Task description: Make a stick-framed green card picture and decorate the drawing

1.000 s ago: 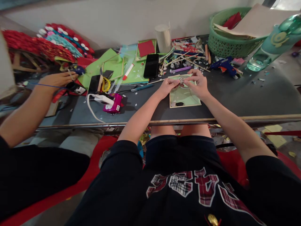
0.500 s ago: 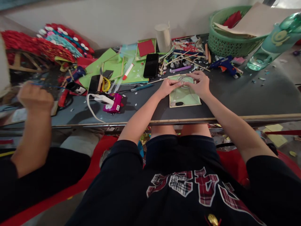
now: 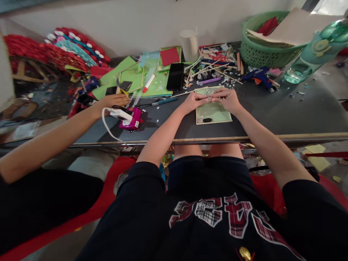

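Observation:
A light-green panel with a pale stick frame (image 3: 217, 110) lies on the dark table. A dark oval piece (image 3: 207, 120) and a pale round piece (image 3: 200, 119) rest near its front left corner. Above the panel my left hand (image 3: 194, 102) and my right hand (image 3: 227, 99) meet, fingertips closed in pinches. Between them is something small and greyish that I cannot make out. Thin wire-like loops (image 3: 210, 92) show just behind the fingers.
Another person's hand (image 3: 115, 100) reaches over the table at left, near a magenta power block (image 3: 131, 119). Behind my hands are a black phone (image 3: 175, 76), a purple stick (image 3: 208, 81) and scattered sticks. A green basket (image 3: 266, 50), glue gun (image 3: 259, 78) and bottle (image 3: 307, 61) stand right.
My right hand's fingers have drawn in and lowered toward my left hand, which stays nearly in place. The other person's hand has moved right, from the far left to beside the power block.

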`<state>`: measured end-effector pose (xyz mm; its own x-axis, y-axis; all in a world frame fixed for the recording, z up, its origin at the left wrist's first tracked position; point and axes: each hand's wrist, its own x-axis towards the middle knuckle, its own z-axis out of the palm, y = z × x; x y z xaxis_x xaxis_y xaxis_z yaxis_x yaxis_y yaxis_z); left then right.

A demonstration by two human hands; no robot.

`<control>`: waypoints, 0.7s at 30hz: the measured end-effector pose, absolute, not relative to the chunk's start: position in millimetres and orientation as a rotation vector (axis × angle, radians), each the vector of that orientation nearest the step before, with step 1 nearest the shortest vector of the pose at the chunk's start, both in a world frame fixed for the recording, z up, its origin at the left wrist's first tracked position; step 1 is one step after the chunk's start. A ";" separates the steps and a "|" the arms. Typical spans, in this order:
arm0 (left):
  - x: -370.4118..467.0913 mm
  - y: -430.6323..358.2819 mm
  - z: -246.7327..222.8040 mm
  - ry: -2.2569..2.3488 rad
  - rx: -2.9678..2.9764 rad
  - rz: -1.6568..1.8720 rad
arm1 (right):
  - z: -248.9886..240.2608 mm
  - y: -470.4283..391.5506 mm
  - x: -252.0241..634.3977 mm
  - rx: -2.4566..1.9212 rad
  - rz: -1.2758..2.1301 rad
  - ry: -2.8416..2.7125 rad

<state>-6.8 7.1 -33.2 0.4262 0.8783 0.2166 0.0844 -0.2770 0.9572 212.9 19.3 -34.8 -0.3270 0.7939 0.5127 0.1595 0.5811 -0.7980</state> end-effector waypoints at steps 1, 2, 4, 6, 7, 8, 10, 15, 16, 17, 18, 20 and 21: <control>-5.4 7.8 -34.1 0.849 1.654 1.036 | -34.5 18.3 213.0 -0.781 0.723 -1.834; -3.9 8.4 -34.9 0.851 1.638 1.088 | -34.1 16.7 213.1 -0.785 0.628 -1.846; -0.9 8.8 -35.8 0.861 1.616 1.166 | -33.3 12.4 213.5 -0.792 0.413 -1.861; 1.6 8.0 -35.8 0.870 1.613 1.198 | -33.3 8.3 214.2 -0.794 0.242 -1.885; 2.5 7.2 -35.5 0.872 1.616 1.203 | -33.7 6.9 214.5 -0.791 0.189 -1.907; 3.2 6.3 -35.1 0.871 1.621 1.205 | -34.4 5.9 214.8 -0.787 0.157 -1.934; 4.1 4.6 -33.9 0.873 1.632 1.210 | -36.2 5.3 214.9 -0.776 0.127 -1.986; 5.2 3.4 -32.1 0.871 1.646 1.196 | -38.2 6.0 214.2 -0.774 0.091 -2.032; 5.4 3.6 -32.1 0.866 1.645 1.194 | -38.1 5.8 214.2 -0.777 0.083 -2.037; 5.6 3.9 -32.2 0.863 1.645 1.191 | -38.0 5.6 214.3 -0.782 0.078 -2.042; 5.7 4.2 -32.3 0.864 1.644 1.189 | -38.0 5.3 214.5 -0.787 0.075 -2.046; 6.0 4.8 -32.6 0.870 1.638 1.190 | -38.6 5.0 215.2 -0.793 0.067 -2.054; 6.0 5.1 -32.8 0.872 1.636 1.191 | -39.1 5.0 215.6 -0.790 0.061 -2.058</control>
